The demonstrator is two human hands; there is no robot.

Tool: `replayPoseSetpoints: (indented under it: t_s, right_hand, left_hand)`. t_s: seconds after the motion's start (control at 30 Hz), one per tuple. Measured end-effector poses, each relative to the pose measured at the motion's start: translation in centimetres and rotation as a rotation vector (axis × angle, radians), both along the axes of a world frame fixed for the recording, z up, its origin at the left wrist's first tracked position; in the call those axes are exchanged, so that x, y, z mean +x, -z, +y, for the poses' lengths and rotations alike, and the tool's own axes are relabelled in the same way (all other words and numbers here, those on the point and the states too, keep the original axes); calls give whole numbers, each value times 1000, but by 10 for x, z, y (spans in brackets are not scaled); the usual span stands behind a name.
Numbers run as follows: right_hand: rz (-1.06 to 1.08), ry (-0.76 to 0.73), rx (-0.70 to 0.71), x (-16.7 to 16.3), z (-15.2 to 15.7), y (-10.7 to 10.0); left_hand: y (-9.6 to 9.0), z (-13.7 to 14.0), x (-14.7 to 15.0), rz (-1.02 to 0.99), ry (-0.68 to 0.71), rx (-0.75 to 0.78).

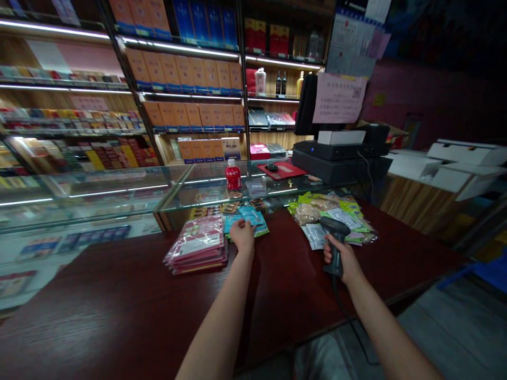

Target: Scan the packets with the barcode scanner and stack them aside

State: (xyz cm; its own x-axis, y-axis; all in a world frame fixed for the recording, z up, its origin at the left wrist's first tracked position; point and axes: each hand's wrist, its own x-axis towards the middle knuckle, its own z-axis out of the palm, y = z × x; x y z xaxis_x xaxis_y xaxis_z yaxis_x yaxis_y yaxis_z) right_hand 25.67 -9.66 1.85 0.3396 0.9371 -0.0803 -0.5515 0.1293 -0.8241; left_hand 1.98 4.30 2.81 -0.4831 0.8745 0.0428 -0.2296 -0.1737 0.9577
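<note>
My right hand (344, 258) grips the handle of a dark barcode scanner (335, 232); its cable hangs down past the table edge. The scanner head is in front of a heap of clear and green snack packets (317, 206) on the right. My left hand (243, 236) is over some blue packets (253, 214), its fingers curled in. Whether they pinch a packet's edge is hard to see. Just left of that hand lies a stack of pink-and-clear flat packets (200, 243).
Behind the dark red table (130, 301) stands a glass display counter (178, 200) with a red bottle (233, 176), a mouse on a red pad (282, 170) and a cash register (340, 158). Shelves of boxes (190, 74) line the back. White cartons (467, 153) sit at right.
</note>
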Motion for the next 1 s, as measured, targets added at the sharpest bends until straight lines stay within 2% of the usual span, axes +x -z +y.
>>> replayPoseSetpoints:
  t_s: [0.1, 0.2, 0.3, 0.4, 0.47, 0.53, 0.6, 0.67, 0.77, 1.0]
  right_hand:
    - [11, -8, 1, 0, 0, 1]
    - [17, -10, -2, 1, 0, 3]
    - [14, -8, -12, 2, 1, 5]
    - [10, -12, -16, 3, 0, 6]
    - [8, -16, -17, 3, 0, 5]
    - [8, -17, -16, 2, -1, 4]
    - [7, -11, -14, 2, -1, 4]
    - [7, -3, -15, 1, -1, 3]
    - [9, -4, -17, 1, -1, 3]
    - [6, -15, -6, 3, -1, 4]
  left_hand:
    - [-4, 1, -20, 205, -28, -49]
    - [-13, -5, -30, 589, -98, -89]
    - [-22, -18, -26, 1027, -158, -137]
    - [-26, -31, -14, 1306, -203, -183]
    - [-24, -35, -6, 1451, -170, -163]
    - [-19, -35, -2, 1575, -45, -94]
    - [-12, -33, -2, 1654, 85, -50]
    - [-6, -30, -4, 1684, 118, -67]
    - [-1, -28, -8, 1671, 41, -131]
    - [2, -27, -17, 1658, -106, -166]
